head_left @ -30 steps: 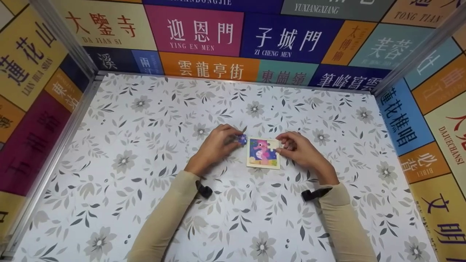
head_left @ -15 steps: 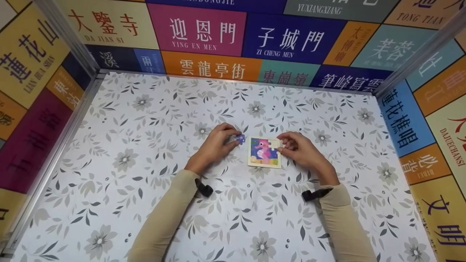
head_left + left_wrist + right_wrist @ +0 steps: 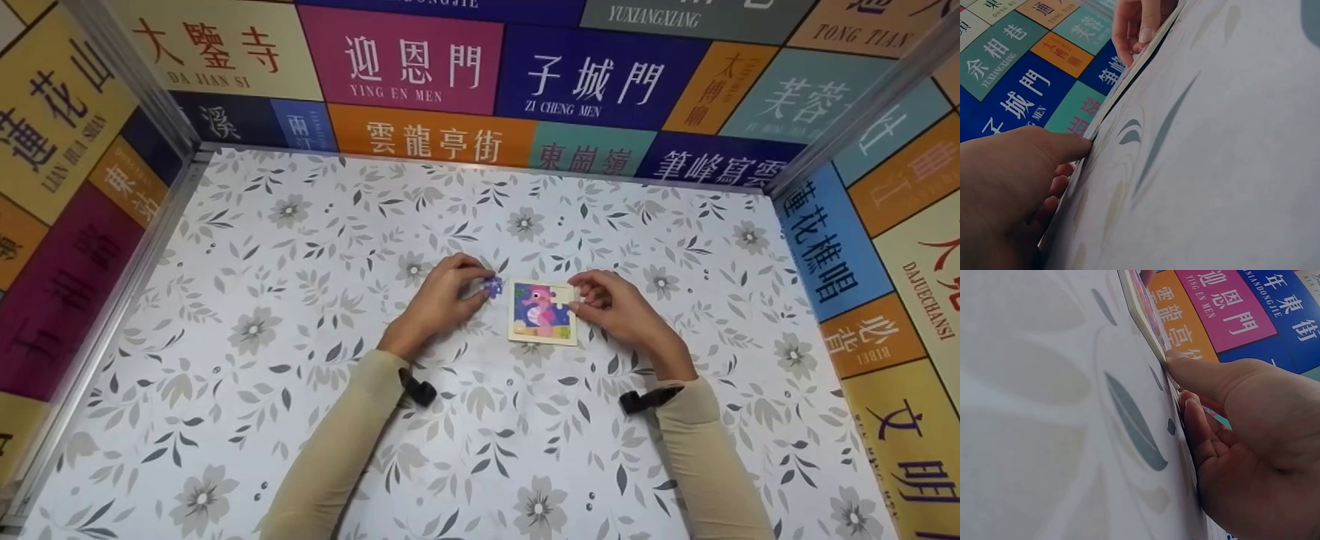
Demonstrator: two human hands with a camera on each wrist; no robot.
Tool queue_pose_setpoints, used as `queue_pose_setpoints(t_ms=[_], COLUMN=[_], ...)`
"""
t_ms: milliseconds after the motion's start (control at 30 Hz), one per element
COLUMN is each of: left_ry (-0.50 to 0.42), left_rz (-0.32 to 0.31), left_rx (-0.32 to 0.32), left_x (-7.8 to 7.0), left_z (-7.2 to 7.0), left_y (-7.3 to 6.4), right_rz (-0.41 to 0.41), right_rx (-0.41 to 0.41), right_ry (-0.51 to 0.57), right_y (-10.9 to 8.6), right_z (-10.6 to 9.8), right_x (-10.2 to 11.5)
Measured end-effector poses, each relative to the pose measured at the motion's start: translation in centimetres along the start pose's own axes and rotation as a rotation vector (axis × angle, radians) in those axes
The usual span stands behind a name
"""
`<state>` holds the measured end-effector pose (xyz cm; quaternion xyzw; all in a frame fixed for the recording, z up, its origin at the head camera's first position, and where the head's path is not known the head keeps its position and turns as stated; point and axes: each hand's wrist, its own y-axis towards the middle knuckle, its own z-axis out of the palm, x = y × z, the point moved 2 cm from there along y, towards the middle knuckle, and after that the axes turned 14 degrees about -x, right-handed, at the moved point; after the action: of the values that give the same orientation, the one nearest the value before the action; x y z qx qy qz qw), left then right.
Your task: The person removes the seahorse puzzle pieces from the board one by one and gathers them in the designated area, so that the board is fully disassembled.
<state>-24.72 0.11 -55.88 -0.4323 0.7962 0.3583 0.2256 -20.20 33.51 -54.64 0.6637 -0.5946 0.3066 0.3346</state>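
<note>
In the head view, a small square jigsaw puzzle lies flat on the table, showing a pink seahorse on blue inside a pale frame. Its upper right corner is bare and cream-coloured. Just left of the frame, my left hand pinches a purple-blue puzzle piece between thumb and forefinger, low at the table. My right hand holds the frame's right edge near the top corner, thumb and forefinger on it, other fingers curled. The right wrist view shows my right thumb against the frame's edge.
White cloth with grey flowers and leaves covers the table. Panels with large coloured lettering stand along the back and both sides. A black strap with a small camera sits on each wrist, over beige sleeves.
My left hand has drawn slightly left with the puzzle piece, widening the gap to the frame. My right hand and the jigsaw puzzle have stayed in place.
</note>
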Motion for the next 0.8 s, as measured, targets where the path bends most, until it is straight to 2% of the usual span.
queue_pose_setpoints(t_ms=[167,500,600,700,800], left_ry=[-0.011,-0.109,-0.084,-0.034,-0.022], left_rz=[-0.005,-0.049,-0.043,-0.003,0.036], left_rx=[0.007,-0.001,-0.007,-0.015,-0.008], left_x=[0.0,0.3,-0.6,-1.9,-3.1], left_z=[-0.1,-0.1,-0.2,0.1,0.6], left_y=[0.1,0.3,0.5,0.6,0.7], right_rz=[0.002,-0.004,-0.013,-0.024,-0.008], right_rx=[0.002,0.003,-0.003,-0.006,-0.003], right_ry=[-0.006,-0.008,-0.007,-0.01,-0.013], right_y=[0.1,0.2,0.1,0.0,0.0], right_z=[0.1,0.1,0.2,0.2,0.1], right_x=[0.0,0.0,-0.1,-0.1,0.0])
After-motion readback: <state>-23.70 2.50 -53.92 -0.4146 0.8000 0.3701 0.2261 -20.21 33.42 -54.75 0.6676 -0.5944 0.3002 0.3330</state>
